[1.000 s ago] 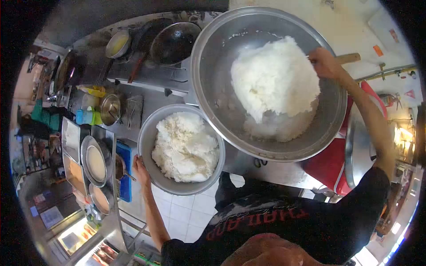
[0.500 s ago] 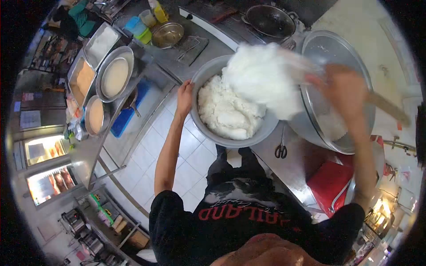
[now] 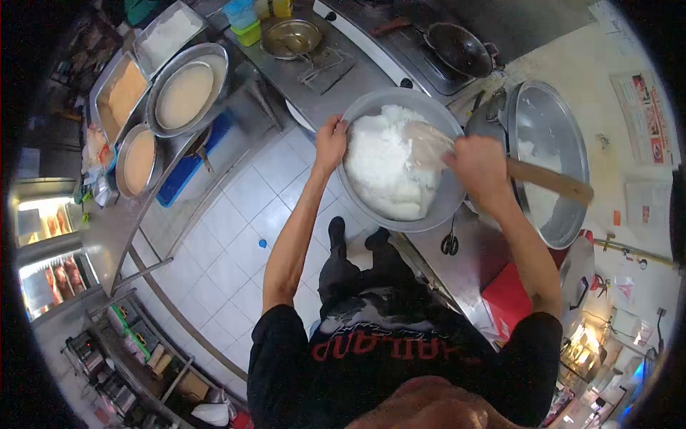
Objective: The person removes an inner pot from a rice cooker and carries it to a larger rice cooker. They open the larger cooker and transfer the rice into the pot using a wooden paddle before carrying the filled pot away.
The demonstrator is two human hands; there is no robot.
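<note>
A round grey metal basin [image 3: 450, 191] holds a big mound of cooked white rice [image 3: 386, 168]. My left hand [image 3: 331, 145] is closed on the basin's left rim. A wooden paddle [image 3: 549, 179] is in my right hand [image 3: 480, 166], whose fingers wrap around it above the basin's right side. Its blade rests against the rice, and its handle sticks out to the right. Beyond the basin on the right stands a large metal pot [image 3: 554, 118], tilted in view, with some white rice stuck inside.
Black-handled scissors [image 3: 449, 244] lie on the counter below the basin. A wok [image 3: 459, 50] sits on the stove at the back. At left, a metal table carries trays and bowls, including a large bowl of pale liquid [image 3: 184, 96]. A red object [image 3: 506, 297] is at lower right.
My right hand has moved left and down with the paddle. The rice lifted above the basin's right side is now down in the basin. My left hand stays on the rim.
</note>
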